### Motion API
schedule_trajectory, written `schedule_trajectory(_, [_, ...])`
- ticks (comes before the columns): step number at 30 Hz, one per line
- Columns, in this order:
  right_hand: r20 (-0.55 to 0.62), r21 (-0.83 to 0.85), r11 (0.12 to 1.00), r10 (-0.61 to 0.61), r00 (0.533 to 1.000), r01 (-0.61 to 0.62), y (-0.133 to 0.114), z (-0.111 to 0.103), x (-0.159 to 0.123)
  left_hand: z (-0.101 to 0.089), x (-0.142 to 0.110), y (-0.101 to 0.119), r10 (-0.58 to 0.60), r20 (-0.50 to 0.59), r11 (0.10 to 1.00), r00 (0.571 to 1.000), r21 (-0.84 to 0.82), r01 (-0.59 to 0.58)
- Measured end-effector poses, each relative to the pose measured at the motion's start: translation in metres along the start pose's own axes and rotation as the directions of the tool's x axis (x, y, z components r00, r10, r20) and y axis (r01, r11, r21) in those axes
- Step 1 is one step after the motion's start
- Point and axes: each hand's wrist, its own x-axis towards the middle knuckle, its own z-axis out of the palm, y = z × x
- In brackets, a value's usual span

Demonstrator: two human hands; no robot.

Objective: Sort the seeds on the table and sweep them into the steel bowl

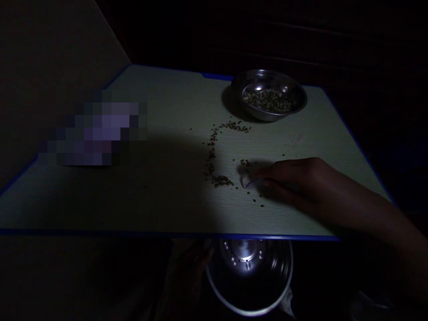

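Note:
My right hand (301,183) is closed in a pinch just above the table, around a small, pale, thin curved piece (253,183). Its exact kind is too dim to tell. Small dark seeds (222,180) lie beside its tip, in a loose curved trail that runs back towards a steel bowl (245,109). Below the table's front edge, my left hand (197,263) grips the left rim of a shiny metal pot (249,307). Most of that hand is in darkness. The pot's mouth faces me, with a few dark specks inside.
More seeds mixed with paler bits (269,100) fill the bottom of the steel bowl at the back right. The pale table (160,205) has a blue edge. A blurred-out, pixelated object (110,127) sits at the left. A wall (50,53) borders the left side.

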Motion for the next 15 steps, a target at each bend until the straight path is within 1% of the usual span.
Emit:
schedule_trajectory(3, [-0.003, -0.008, 1.0, -0.004, 1.0, 0.004, 0.0, -0.001, 0.0, 0.001, 0.0, -0.006, -0.019, 0.02, 1.0, 1.0, 0.011, 0.018])
schedule_trajectory(7, [0.01, -0.024, 0.998, 0.057, 0.998, -0.057, 0.002, -0.002, -0.001, 0.002, 0.002, -0.01, -0.032, 0.031, 0.999, 0.999, 0.002, 0.032])
schedule_trajectory(12, [-0.046, -0.06, 0.983, 0.171, 0.984, -0.174, 0.008, -0.005, -0.004, 0.001, 0.002, -0.004, -0.019, 0.028, 1.0, 0.999, -0.011, 0.02])
schedule_trajectory(15, [-0.078, -0.054, 0.977, 0.2, 0.977, -0.204, 0.01, -0.009, -0.005, 0.001, 0.0, 0.0, -0.017, 0.034, 1.0, 0.999, -0.025, 0.018])
